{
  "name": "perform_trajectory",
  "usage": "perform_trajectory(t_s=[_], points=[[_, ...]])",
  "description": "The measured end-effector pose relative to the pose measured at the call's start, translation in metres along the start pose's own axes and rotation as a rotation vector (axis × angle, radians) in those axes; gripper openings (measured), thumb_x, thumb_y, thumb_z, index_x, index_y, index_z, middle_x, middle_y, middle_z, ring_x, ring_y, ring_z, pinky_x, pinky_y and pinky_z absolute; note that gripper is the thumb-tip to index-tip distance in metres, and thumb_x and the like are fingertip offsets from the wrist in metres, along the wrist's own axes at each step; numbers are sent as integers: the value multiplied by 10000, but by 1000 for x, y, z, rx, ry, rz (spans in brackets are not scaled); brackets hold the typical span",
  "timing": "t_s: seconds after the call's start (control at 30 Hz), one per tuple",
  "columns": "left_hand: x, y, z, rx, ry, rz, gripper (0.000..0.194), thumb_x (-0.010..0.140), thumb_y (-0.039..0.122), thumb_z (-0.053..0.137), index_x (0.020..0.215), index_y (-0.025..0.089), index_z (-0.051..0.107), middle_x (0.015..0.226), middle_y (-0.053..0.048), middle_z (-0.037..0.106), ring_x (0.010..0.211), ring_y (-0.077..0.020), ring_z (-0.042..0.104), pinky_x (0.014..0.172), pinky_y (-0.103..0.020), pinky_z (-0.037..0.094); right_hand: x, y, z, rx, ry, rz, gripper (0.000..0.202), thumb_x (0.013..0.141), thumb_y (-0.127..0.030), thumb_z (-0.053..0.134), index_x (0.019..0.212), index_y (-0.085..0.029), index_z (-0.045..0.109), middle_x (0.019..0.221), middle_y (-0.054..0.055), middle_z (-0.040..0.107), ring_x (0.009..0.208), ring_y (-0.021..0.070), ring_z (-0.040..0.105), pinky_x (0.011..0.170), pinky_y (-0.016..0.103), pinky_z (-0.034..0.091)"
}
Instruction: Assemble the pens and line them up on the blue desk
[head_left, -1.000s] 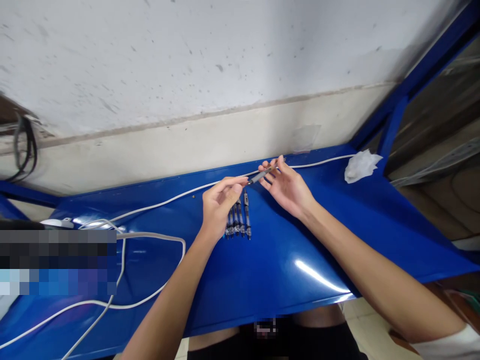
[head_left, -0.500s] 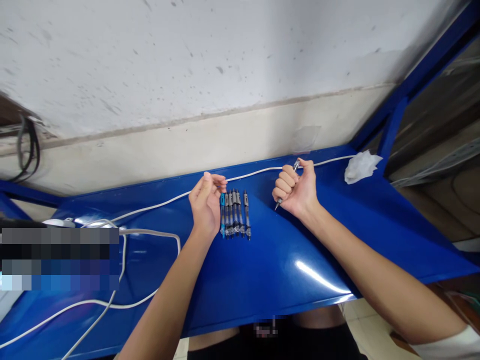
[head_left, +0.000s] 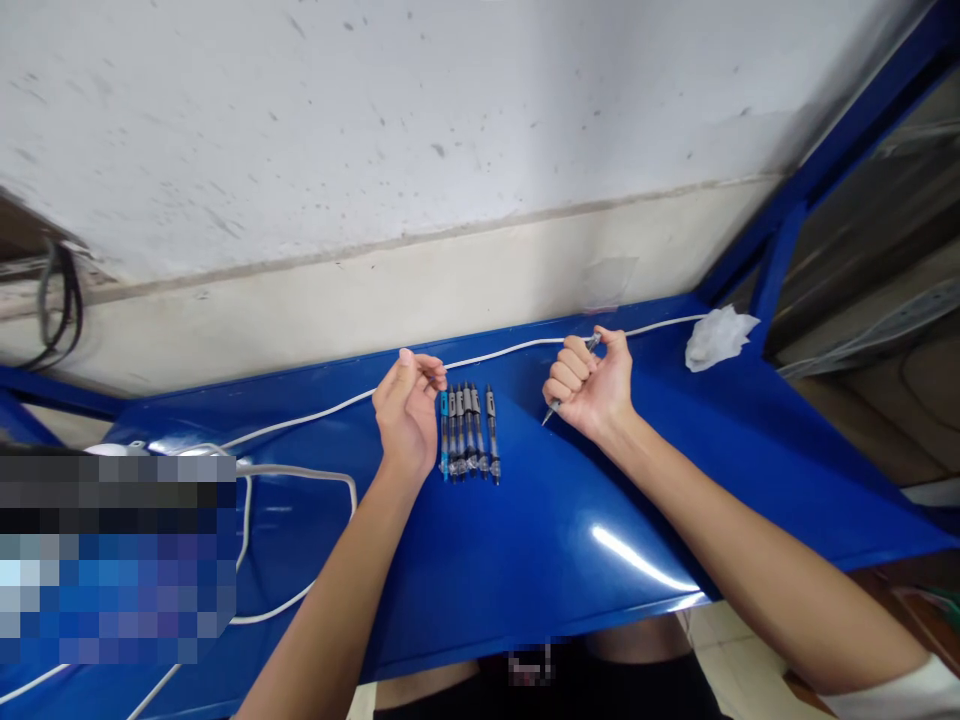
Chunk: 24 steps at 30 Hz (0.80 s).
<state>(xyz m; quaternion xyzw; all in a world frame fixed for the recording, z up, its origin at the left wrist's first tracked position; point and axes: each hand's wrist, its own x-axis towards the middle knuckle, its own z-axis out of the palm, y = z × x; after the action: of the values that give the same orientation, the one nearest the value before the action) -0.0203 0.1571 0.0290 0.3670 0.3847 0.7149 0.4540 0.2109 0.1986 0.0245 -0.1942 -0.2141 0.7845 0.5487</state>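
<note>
My right hand is wrapped in a fist around a click pen. The pen slants, with its point out below the little finger, and my thumb rests at its top end. Close to the row of pens, my left hand hovers with palm turned up, fingers loosely bent and nothing in them. Several pens lie side by side on the blue table. The leftmost is a bright blue pen; the others have grey clips. One grey pen lies slightly apart on the right.
A white cable runs along the back of the table, with further loops at the left. Crumpled white paper sits at the back right. Behind the table stands a wall; a blue frame post rises on the right.
My right thumb has come down onto the pen's top end, and more of the pen's point shows below the fist. My left hand stays nearly in place. The view has shifted slightly.
</note>
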Motion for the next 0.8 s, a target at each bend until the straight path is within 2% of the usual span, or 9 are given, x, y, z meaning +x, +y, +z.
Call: perform_trajectory(t_s=[0.13,0.23,0.33,0.4,0.47,0.53,0.63,0.7,0.8], points=[[1,-1,0,3,2,12,362,1010,509,669,830,207,756,848,-65,676,798,-173,623,736,-314,510,1,-1,4,-91,-62,-52,681,968,-703,585,606,-266,208,495,-79,210,443,112,162,413,273,292],[2,-3,-2,21,12,37,359,1010,504,674,832,203,757,848,-59,679,790,-168,618,735,-310,498,5,0,12,-180,-72,-91,659,968,-615,664,598,-256,254,533,-64,281,487,125,289,509,284,410],[5,-3,-6,26,34,68,351,997,493,700,827,191,755,839,-50,676,773,-156,609,718,-294,479,9,2,19,-300,-51,-112,532,990,-612,633,646,-249,454,632,-33,449,574,147,446,613,312,490],[8,-4,-9,28,51,81,341,984,485,722,825,185,752,837,-44,678,764,-149,606,708,-282,468,8,4,21,-446,-32,-153,526,1011,-716,544,768,-253,591,614,-51,429,529,142,413,564,302,455],[10,-6,-12,45,68,84,342,972,492,736,822,184,747,832,-37,686,755,-144,607,704,-274,462,0,6,20,-662,-17,-244,549,1027,-761,483,904,-256,660,569,-79,364,473,134,347,507,285,389],[12,-9,-16,74,84,72,359,962,512,744,819,183,746,822,-32,696,745,-141,609,706,-268,458,-15,11,18,-977,-37,-379,489,1059,-700,494,1037,-255,695,639,-44,492,545,156,472,560,301,435],[15,-17,-20,130,85,44,413,966,565,722,830,177,759,820,-38,714,738,-138,612,710,-260,455,-46,24,13,-1579,-142,-539,388,1098,-560,520,1252,-254,702,1065,93,704,992,265,657,896,431,532],[16,-24,-22,159,71,21,463,982,607,680,841,174,761,830,-48,724,747,-144,617,718,-262,457,-64,36,11,-1880,-144,-560,428,1100,-534,520,1378,-237,655,1185,148,690,1097,319,639,979,509,513],[14,-31,-21,238,38,18,529,1007,651,609,847,171,765,845,-66,734,778,-162,631,730,-272,465,-79,52,14,-2169,-169,-523,576,1072,-626,515,1433,-193,633,1204,182,661,1077,353,615,953,544,515]])
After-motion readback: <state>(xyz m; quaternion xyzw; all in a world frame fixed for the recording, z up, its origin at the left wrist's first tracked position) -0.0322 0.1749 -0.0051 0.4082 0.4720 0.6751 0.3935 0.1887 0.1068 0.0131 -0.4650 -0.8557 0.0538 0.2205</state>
